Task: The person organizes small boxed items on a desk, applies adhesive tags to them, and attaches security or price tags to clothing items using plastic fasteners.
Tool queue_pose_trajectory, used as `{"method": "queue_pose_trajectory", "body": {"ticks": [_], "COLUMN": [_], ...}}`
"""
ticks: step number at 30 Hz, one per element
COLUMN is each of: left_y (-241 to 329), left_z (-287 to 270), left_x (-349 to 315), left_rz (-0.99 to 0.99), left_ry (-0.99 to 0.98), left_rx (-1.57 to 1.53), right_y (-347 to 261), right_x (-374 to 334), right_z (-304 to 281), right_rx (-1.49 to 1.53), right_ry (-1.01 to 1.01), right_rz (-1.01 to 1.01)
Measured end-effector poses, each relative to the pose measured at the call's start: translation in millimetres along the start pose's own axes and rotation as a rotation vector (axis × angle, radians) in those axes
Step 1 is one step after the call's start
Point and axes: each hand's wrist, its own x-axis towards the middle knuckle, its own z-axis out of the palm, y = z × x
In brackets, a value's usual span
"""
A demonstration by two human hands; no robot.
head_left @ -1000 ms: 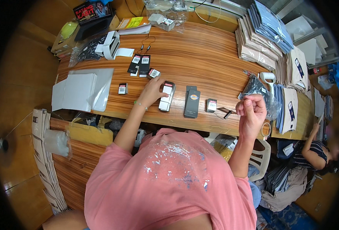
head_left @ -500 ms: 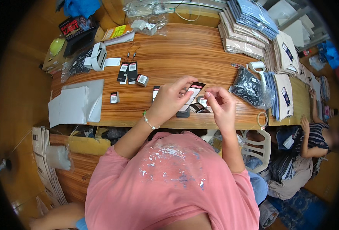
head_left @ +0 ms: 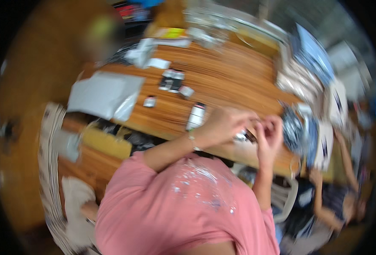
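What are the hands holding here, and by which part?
Left hand and right hand meet over a small pale item at the table edge; blur hides the hold.

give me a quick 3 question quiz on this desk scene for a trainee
1. True or false: the left hand and the right hand are close together over the near edge of the wooden table.
2. What lies at the table's left end? A) grey sheets B) a red bucket C) a laptop
3. Can you tell what the hands hold?

Key:
1. True.
2. A, the grey sheets.
3. No, only a small shiny item shows between them; it is too blurred.
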Motion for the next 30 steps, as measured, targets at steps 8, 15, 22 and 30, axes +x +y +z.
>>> {"method": "queue_pose_trajectory", "body": {"ticks": [8,15,22,30], "left_y": [25,55,75,67], "left_z": [-28,-26,-15,-22], "left_x": [-53,-101,-98,-51], "left_rz": [0.020,0.022,-0.090,0.387], "left_ry": [0.245,0.565,0.527,0.413], "left_rx": [-0.027,0.380,0.520,0.881], "right_y": [15,-27,-14,-21], "right_x": [10,-2,12,38], "right_z": [23,74,69,4], "right_rx": [-0.022,0.080,0.195,0.351], "right_ry": [-0.295,-0.512,-0.620,-0.731], "right_rz": [-0.205,-0.429,-0.356,0.098]}}
